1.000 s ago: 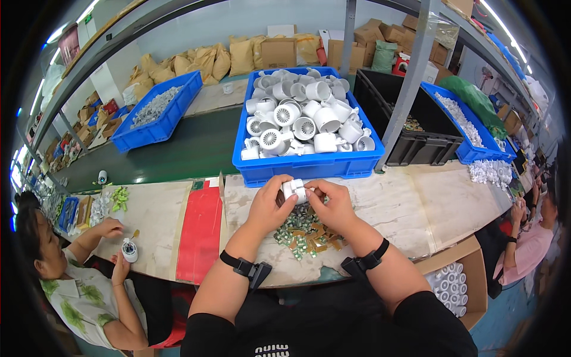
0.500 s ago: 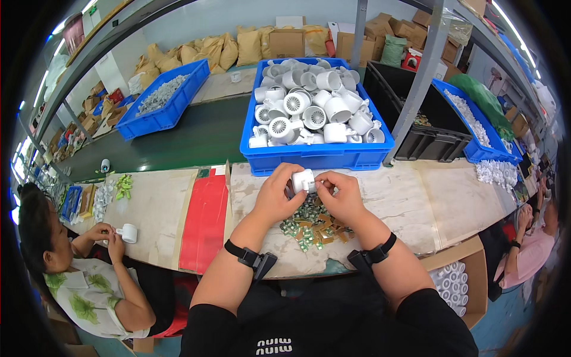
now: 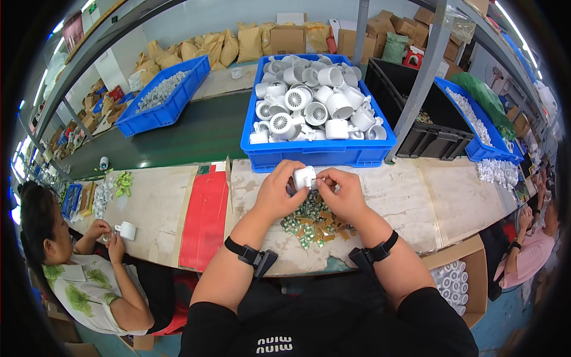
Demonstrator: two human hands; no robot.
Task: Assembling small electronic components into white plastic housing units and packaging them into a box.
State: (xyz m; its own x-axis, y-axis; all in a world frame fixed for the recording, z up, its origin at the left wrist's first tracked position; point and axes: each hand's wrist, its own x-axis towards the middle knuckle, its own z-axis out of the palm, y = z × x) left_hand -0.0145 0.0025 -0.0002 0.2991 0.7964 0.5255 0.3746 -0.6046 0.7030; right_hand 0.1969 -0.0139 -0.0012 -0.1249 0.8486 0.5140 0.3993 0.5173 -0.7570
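A white cylindrical plastic housing (image 3: 304, 177) is held above the bench by my left hand (image 3: 279, 189), whose fingers wrap round its side. My right hand (image 3: 340, 191) pinches at the housing's right side; whatever small part lies between thumb and forefinger is too small to make out. Under both hands lies a pile of small green and brown circuit boards (image 3: 315, 225). Just beyond stands a blue crate (image 3: 318, 159) heaped with similar white housings (image 3: 317, 113), several with slotted round ends.
Left, a co-worker (image 3: 89, 273) handles a white housing (image 3: 125, 231); another person (image 3: 526, 250) sits far right. A red sheet (image 3: 204, 220) covers part of the bench. A metal post (image 3: 419, 83) rises beside a black crate (image 3: 434, 141). A cardboard box (image 3: 476, 279) of white parts stands lower right.
My hands stay at nearly the same spot, with the housing turned slightly and my right fingers shifted a little at its side. At left, the co-worker's hands have moved slightly.
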